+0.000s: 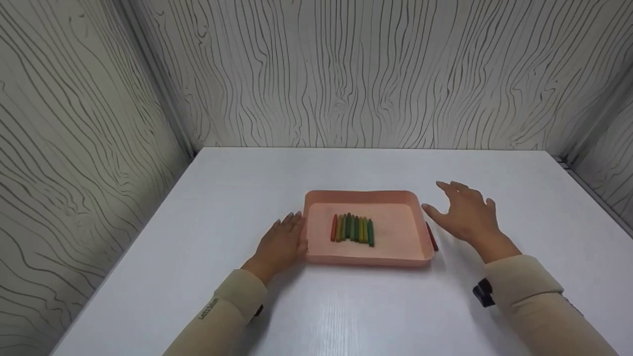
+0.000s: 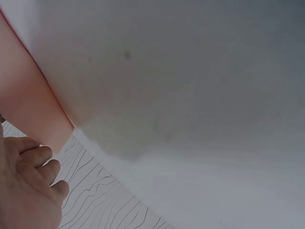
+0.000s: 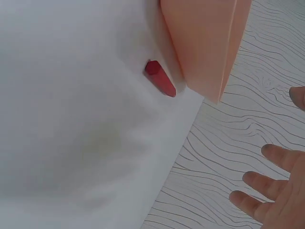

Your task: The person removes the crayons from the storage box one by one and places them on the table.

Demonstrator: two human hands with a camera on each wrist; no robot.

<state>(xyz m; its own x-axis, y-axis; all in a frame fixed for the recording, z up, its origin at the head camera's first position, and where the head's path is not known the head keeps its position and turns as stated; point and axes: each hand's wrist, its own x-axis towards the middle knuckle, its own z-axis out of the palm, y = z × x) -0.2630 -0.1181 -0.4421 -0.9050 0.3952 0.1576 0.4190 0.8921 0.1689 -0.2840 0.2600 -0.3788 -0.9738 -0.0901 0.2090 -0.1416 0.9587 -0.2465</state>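
Observation:
A shallow pink tray sits on the white table, with a row of several crayons in red, yellow and green lying side by side in it. My left hand rests against the tray's left wall, its fingers along the rim; the left wrist view shows the same hand beside the pink wall. Off the tray's right side, my right hand hovers with spread fingers and holds nothing. A dark red crayon lies on the table close to the tray's right wall, below and left of that hand.
The white tabletop extends around the tray. Wood-grain patterned panels stand behind the table and at its left and right sides. A black band shows at the right sleeve's cuff.

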